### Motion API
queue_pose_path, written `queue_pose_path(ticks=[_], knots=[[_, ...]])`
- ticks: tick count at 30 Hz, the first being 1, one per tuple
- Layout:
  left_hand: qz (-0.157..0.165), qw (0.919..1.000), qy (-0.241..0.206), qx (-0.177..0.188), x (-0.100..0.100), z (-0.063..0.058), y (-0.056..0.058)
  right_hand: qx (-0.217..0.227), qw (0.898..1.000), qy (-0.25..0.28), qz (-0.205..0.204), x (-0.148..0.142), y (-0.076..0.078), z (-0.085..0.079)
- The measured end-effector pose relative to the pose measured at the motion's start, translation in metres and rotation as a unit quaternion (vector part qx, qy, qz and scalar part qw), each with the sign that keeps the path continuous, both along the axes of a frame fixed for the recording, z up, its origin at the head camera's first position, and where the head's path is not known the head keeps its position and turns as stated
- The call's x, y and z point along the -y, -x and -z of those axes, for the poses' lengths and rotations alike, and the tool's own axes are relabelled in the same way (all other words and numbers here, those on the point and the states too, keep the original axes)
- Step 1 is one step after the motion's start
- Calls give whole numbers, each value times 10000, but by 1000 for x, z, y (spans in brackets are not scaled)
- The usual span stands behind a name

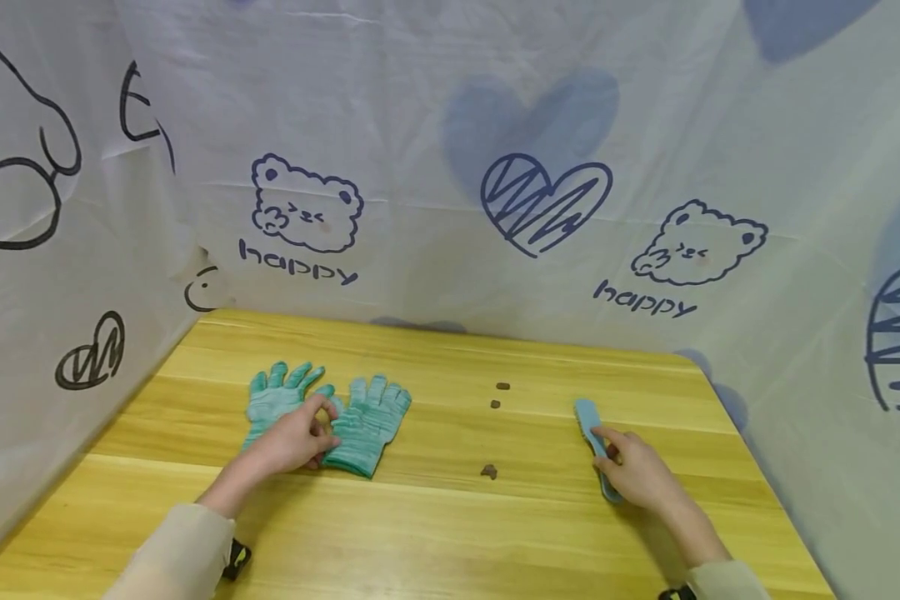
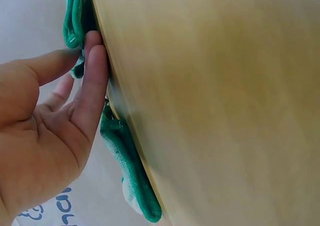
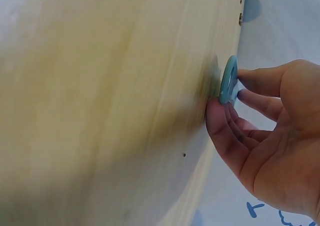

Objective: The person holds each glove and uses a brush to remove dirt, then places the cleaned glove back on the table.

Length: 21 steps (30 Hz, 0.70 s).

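Observation:
Two green-and-white knit gloves lie on the table, the left glove (image 1: 273,402) and the right glove (image 1: 367,425). My left hand (image 1: 296,437) is between them, its thumb and fingertips at the near left edge of the right glove. In the left wrist view, green cuff fabric (image 2: 74,35) shows between thumb and fingers, so the hand appears to pinch it. My right hand (image 1: 637,471) pinches a light blue brush (image 1: 588,417) by its handle. The brush's bristles face left. In the right wrist view the handle's holed end (image 3: 229,80) is between thumb and fingers.
Three small brown clumps lie mid-table between the hands: two at the back (image 1: 502,386) and one nearer clump (image 1: 489,472). The wood-grain table (image 1: 435,542) meets a white printed cloth (image 1: 420,167) behind and at both sides.

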<state>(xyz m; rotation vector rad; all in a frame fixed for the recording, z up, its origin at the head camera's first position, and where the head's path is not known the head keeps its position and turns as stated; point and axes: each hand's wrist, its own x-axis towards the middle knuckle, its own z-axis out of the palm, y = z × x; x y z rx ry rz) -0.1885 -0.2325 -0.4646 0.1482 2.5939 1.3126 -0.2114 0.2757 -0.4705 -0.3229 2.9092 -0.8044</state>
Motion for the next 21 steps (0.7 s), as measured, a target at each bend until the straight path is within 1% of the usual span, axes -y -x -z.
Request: queue_pose_path(ticks=[5, 8, 10, 15, 18, 21], knots=[[272, 9993, 99, 220, -1, 4, -1, -3, 10000, -47, 81, -2, -1, 3], [350, 9988, 108, 324, -2, 7, -1, 26, 9999, -25, 135, -4, -3, 5], [354, 9989, 83, 308, -3, 7, 0, 38, 9999, 18, 148, -4, -4, 5], [277, 9991, 51, 329, -2, 7, 3, 4, 9999, 103, 91, -5, -1, 1], [296, 9992, 120, 220, 0, 4, 3, -157, 9998, 52, 143, -4, -1, -4], [349, 9988, 282, -193, 6, -3, 1, -491, 9984, -1, 271, -1, -4, -11]])
